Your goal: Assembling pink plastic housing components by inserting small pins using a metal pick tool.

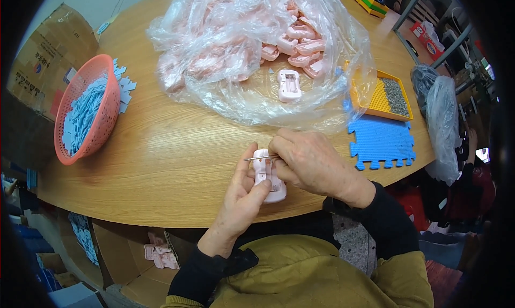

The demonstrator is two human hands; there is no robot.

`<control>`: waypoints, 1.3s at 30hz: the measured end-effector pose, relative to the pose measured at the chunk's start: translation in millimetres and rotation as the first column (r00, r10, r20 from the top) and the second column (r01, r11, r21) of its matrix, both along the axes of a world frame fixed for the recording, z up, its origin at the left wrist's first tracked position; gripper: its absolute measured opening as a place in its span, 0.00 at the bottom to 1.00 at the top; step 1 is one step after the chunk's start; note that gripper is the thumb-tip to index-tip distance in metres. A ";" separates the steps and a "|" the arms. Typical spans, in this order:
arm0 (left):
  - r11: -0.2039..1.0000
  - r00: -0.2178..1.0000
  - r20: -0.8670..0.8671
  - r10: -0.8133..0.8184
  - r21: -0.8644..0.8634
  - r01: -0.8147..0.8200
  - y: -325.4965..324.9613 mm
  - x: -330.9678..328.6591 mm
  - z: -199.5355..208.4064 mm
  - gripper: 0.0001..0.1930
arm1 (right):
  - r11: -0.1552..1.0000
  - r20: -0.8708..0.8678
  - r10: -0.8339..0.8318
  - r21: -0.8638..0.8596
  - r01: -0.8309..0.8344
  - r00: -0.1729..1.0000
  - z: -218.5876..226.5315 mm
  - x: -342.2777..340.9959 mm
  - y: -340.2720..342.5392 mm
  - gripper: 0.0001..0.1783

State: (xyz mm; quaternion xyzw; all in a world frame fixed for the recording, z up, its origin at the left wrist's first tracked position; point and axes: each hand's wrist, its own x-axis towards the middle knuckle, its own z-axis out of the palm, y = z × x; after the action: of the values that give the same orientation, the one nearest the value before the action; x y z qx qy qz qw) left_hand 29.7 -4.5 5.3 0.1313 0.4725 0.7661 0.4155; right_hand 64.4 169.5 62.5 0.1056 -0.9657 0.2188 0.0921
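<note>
My left hand [238, 203] grips a pale pink plastic device casing [276, 192] near the table's front edge, its open compartment facing up. The thumb presses on the compartment's lower side and the fingers wrap the left edge. Pinched in my right hand [316, 163] is a thin pointed metal tool [259, 158], which lies across the casing's upper end. I cannot tell whether its tip touches the casing. Farther away, a similar pink casing [289, 86] lies by itself at the mouth of a clear plastic bag [214, 101], which is full of pink casings [308, 46].
An orange basket [110, 112] of light blue pieces stands at the left, beside a cardboard box [45, 56]. At the right, a yellow tray [370, 96] with small grey metal parts adjoins a blue foam mat [381, 141]. Below the table, an open carton [120, 254] holds pink parts.
</note>
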 end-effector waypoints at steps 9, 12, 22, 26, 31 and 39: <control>0.997 0.997 0.082 0.002 0.073 -0.008 -9.9 -0.5 5.5 0.39 | 0.999 -0.102 -0.036 0.004 0.036 0.994 -6.8 4.9 -10.6 0.11; 0.996 0.994 0.102 -0.027 0.085 0.018 -6.9 -2.6 8.2 0.39 | 0.993 -0.041 -0.095 -0.078 0.091 0.995 -11.7 5.1 -4.4 0.10; 0.996 0.987 0.163 0.002 0.089 -0.017 -0.3 -2.5 10.9 0.38 | 0.992 -0.173 0.035 0.127 -0.013 0.984 0.2 1.5 -0.1 0.06; 0.992 0.987 0.156 0.029 0.117 -0.047 -4.8 -0.6 9.2 0.40 | 0.999 -0.301 0.030 0.029 -0.022 0.953 -10.9 3.3 -6.8 0.08; 0.979 0.998 0.055 -0.008 0.202 -0.003 1.6 -0.1 -8.9 0.39 | 0.997 -0.254 -0.070 -0.010 0.070 0.965 -3.0 10.4 -7.5 0.08; 0.998 0.991 -0.136 -0.005 0.062 0.013 7.1 -3.8 -7.2 0.33 | 0.997 0.037 -0.052 -0.047 0.053 0.998 16.4 8.1 16.4 0.11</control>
State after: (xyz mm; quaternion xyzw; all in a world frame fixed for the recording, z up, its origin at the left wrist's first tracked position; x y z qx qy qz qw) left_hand 25.9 2.6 -1.8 0.1983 0.4749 0.7678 0.3815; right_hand 72.5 185.9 78.9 0.0740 -0.9641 0.2411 0.0831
